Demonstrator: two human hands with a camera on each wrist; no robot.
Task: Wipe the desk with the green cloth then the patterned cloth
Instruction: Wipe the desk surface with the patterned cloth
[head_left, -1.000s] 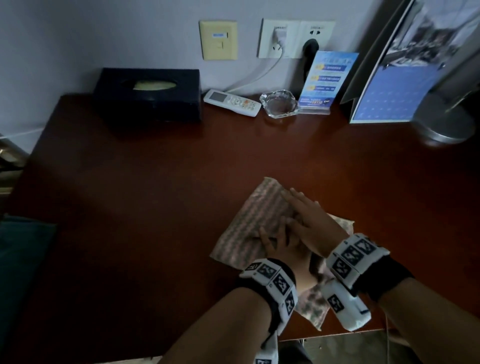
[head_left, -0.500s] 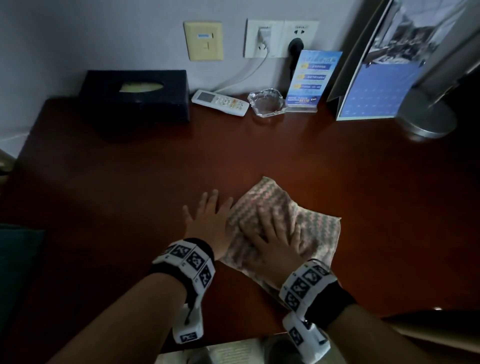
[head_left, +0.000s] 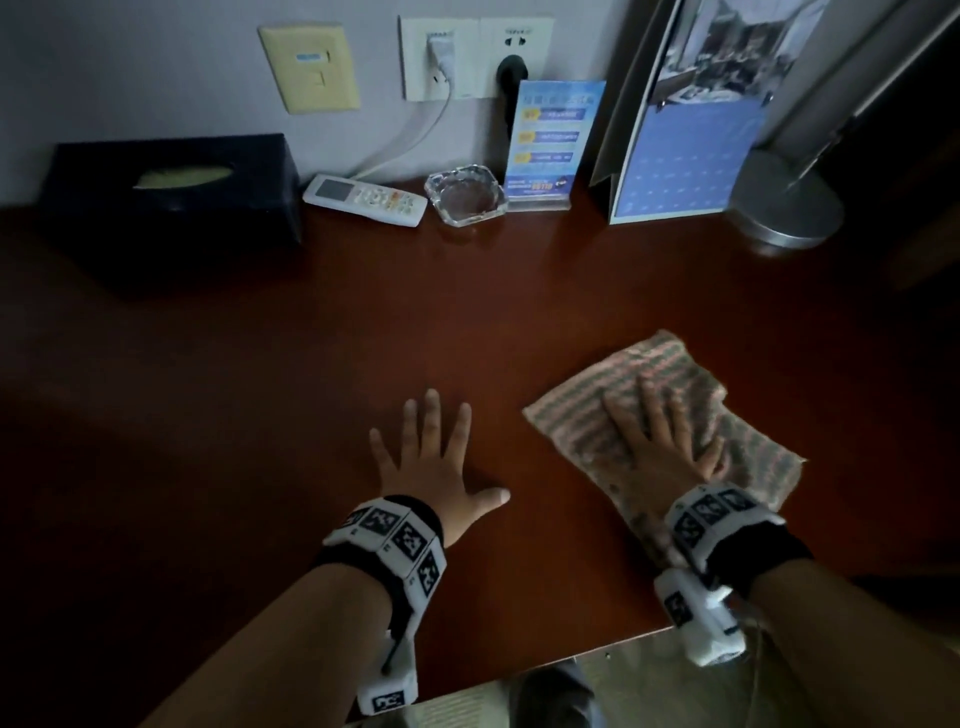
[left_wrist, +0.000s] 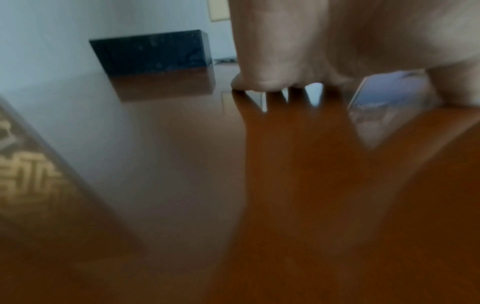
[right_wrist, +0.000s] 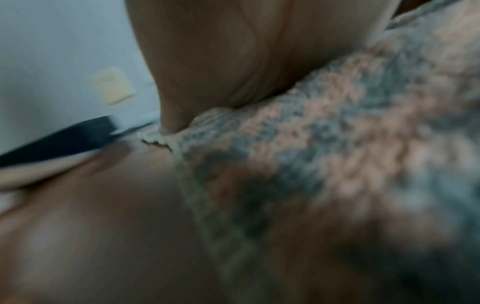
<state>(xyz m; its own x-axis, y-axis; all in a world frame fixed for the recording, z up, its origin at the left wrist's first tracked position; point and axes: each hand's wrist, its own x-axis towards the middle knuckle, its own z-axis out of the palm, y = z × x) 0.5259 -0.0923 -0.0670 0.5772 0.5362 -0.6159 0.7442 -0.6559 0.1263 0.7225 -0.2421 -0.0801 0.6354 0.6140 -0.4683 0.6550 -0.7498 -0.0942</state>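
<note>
The patterned pink and grey-green cloth lies spread on the dark red desk, right of centre near the front edge. My right hand presses flat on it with straight, spread fingers. In the right wrist view the cloth fills the frame under my palm, blurred. My left hand rests flat on the bare desk to the cloth's left, fingers spread, holding nothing. The left wrist view shows that hand with fingers down on the wood. No green cloth is in sight.
Along the back wall stand a black tissue box, a white remote, a glass ashtray, a blue sign holder, a standing calendar and a round metal lamp base. The desk's front edge runs near my wrists.
My hands were stacked on the cloth, then parted. The right hand has slid the cloth to the right, while the left hand stays flat on the bare desk, now well apart from the cloth.
</note>
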